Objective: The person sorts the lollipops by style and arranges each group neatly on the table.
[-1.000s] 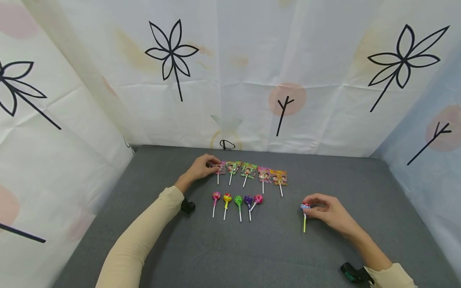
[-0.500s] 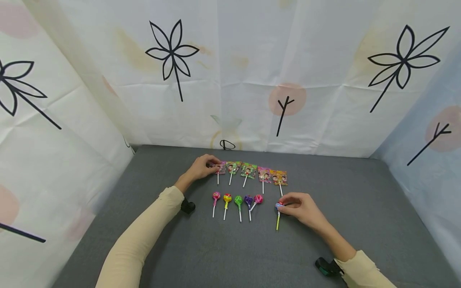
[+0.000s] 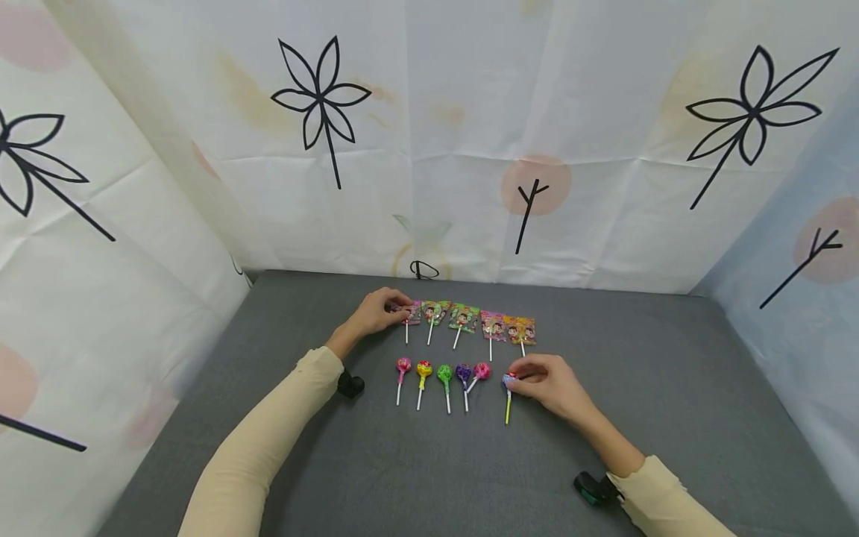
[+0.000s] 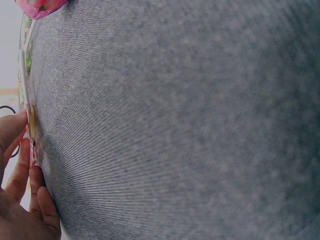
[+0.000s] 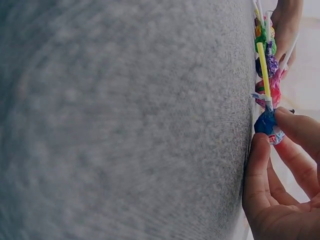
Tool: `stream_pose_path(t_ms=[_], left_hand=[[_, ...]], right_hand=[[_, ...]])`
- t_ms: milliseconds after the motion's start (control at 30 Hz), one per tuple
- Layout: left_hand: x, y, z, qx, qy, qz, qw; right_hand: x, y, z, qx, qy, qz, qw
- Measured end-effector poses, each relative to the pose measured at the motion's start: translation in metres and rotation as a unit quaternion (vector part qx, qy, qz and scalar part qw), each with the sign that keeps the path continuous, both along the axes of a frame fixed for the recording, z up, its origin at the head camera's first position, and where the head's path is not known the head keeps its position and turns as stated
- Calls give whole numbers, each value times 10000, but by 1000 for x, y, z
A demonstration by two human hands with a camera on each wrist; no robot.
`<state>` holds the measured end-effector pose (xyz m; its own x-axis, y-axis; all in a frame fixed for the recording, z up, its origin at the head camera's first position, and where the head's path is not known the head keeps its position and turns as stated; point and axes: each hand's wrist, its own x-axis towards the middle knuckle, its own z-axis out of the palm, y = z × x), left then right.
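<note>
My right hand [image 3: 552, 384] pinches the blue wrapped head of a lollipop [image 5: 266, 124] between thumb and fingers. Its yellow stick [image 3: 508, 410] points toward me in the head view, close over the grey table. To its left, several round lollipops form a row: pink [image 3: 403, 365], yellow [image 3: 423, 368], green [image 3: 444, 373], purple [image 3: 463, 372] and another pink one [image 3: 482, 371]. At the back left, my left hand [image 3: 376, 312] has thumb and fingers on either side of the leftmost flat-packet lollipop [image 3: 412, 316], partly covering its pink wrapper.
More flat-packet lollipops continue the back row: two green ones [image 3: 435, 311] [image 3: 463, 317], a pink one [image 3: 493, 326] and an orange one [image 3: 521, 330]. The grey table [image 3: 429, 477] meets a printed white curtain [image 3: 463, 224] behind. Black wrist devices [image 3: 593, 488] sit at both sleeves.
My right hand has slid left with the blue lollipop, from the right part of the table to beside the round lollipop row. The left hand has stayed in place.
</note>
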<state>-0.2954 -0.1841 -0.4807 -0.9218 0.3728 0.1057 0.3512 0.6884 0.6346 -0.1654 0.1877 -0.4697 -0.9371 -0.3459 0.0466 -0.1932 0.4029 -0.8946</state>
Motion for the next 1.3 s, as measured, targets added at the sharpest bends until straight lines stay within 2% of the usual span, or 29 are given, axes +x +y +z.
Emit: stream_pose_path(t_ms=[433,733,833,1067,1300], left_hand=[[1,1,3,21,-62,12,10000],[2,2,3,17,-85,32,10000],[2,2,4,21,-87,48,9999],[1,1,3,113,-87,32,9999],[2,1,3,82,-70,29,9999]], right_hand=[[0,0,2,124,-56,-33,9999],[-1,4,13,225,182,-468,9985],[-4,2,16,137,171,-353,9991],[-13,-12,16,60,320,249,9992],[-24,-28,14,365,412,685,9961]])
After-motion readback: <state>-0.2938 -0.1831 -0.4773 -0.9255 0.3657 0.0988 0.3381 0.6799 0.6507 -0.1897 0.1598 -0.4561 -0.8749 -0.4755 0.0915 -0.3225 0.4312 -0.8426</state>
